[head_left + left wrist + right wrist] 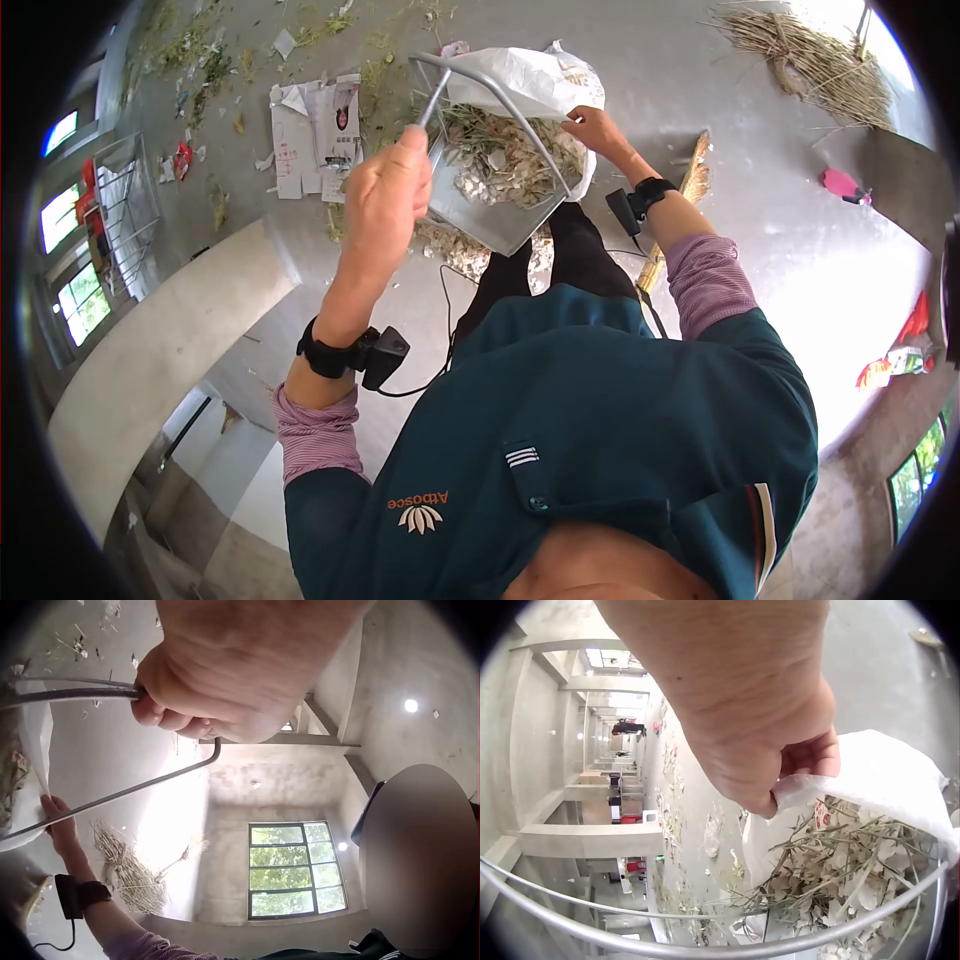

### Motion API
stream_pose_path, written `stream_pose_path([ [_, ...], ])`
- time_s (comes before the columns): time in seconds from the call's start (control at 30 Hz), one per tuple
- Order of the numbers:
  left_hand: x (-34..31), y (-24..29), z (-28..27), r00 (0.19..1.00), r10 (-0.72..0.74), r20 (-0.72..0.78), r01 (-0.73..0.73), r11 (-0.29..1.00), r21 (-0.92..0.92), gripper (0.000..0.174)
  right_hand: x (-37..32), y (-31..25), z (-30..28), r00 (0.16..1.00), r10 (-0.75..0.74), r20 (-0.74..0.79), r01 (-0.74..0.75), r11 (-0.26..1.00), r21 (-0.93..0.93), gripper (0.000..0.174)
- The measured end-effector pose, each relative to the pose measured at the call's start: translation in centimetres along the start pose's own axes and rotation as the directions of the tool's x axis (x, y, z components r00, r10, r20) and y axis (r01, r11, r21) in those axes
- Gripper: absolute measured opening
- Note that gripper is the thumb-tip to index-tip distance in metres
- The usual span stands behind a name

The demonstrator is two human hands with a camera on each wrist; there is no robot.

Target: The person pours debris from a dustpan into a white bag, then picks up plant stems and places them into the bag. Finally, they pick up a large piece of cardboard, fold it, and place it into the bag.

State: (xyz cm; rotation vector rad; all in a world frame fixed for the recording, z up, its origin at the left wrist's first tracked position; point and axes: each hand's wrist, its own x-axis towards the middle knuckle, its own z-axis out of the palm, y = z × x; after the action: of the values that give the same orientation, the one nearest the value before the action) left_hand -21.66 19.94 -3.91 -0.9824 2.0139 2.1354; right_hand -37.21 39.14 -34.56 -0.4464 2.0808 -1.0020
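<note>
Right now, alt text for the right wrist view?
The right hand pinches the edge of a white bag with green stalks and pale scraps at its mouth. A metal handle curves across the foreground; the floor behind is littered.

In the head view, the floor is grey, and bright light shines on it at 3 o'clock. Small windows and a metal rack sit near 9 o'clock. In the left wrist view, a big window at 5 o'clock shows green leaves. The walls look plain and grey.
</note>
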Motion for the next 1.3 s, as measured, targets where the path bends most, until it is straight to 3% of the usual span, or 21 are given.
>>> stream_pose_path([
  [0.07,-0.8,1.3,0.1,1.000,-0.002,-0.024,0.002,1.000,0.000,0.042,-0.2,0.1,0.3,0.998,-0.033,-0.049,0.034,0.999,0.017,0.033],
  [0.13,-2.4,2.2,0.1,0.995,0.103,-0.015,-0.104,0.988,-0.118,0.041,0.1,0.0,0.0,0.998,-0.026,-0.053,0.028,0.999,0.035,0.033],
  [0.17,-3.2,2.4,-0.1,0.990,0.143,0.006,-0.142,0.986,-0.091,0.042,0.0,0.0,0.0,0.999,-0.021,-0.047,0.023,0.999,0.049,0.033],
  [0.3,-1.2,-0.9,-0.6,0.998,0.058,-0.009,-0.059,0.995,-0.076,0.042,0.8,0.3,-0.4,0.998,-0.023,-0.053,0.022,1.000,-0.018,0.034],
  [0.53,0.5,-1.5,0.0,0.998,-0.016,-0.059,0.007,0.988,-0.155,0.043,0.4,1.3,0.1,1.000,-0.021,-0.001,0.021,0.994,-0.111,0.035],
  [0.67,-1.3,0.5,0.3,0.998,-0.029,-0.055,0.019,0.984,-0.178,0.043,0.3,2.1,0.8,0.999,-0.041,-0.022,0.040,0.998,-0.047,0.035],
  [0.73,-3.7,1.7,1.2,0.996,0.094,0.009,-0.090,0.974,-0.208,0.042,0.2,1.3,0.1,1.000,-0.003,-0.024,0.002,1.000,-0.030,0.034],
  [0.8,-4.8,1.7,0.9,0.993,0.100,0.064,-0.086,0.977,-0.193,0.042,0.1,0.8,-0.2,0.999,0.031,-0.024,-0.031,0.999,-0.017,0.032],
  [0.87,-4.3,0.0,0.3,0.993,0.110,0.032,-0.108,0.992,-0.058,0.042,0.6,1.7,-0.1,0.995,0.036,-0.090,-0.042,0.997,-0.069,0.031],
  [0.9,-3.3,-1.0,0.2,0.996,0.088,0.006,-0.087,0.990,-0.109,0.042,0.9,2.4,0.0,0.994,0.017,-0.104,-0.032,0.989,-0.144,0.032],
  [1.13,-1.5,-2.7,0.2,1.000,-0.007,0.005,0.008,0.981,-0.196,0.044,0.1,3.3,0.4,0.997,0.031,-0.067,-0.041,0.989,-0.143,0.032],
  [1.23,-3.0,-1.3,0.6,0.999,-0.020,-0.050,0.009,0.976,-0.218,0.045,0.1,3.2,1.0,0.998,0.008,-0.065,-0.013,0.997,-0.075,0.033],
  [1.3,-5.2,0.9,1.1,0.999,0.024,0.026,-0.018,0.974,-0.224,0.045,0.0,3.0,0.8,0.997,0.009,-0.074,-0.013,0.998,-0.054,0.033],
])
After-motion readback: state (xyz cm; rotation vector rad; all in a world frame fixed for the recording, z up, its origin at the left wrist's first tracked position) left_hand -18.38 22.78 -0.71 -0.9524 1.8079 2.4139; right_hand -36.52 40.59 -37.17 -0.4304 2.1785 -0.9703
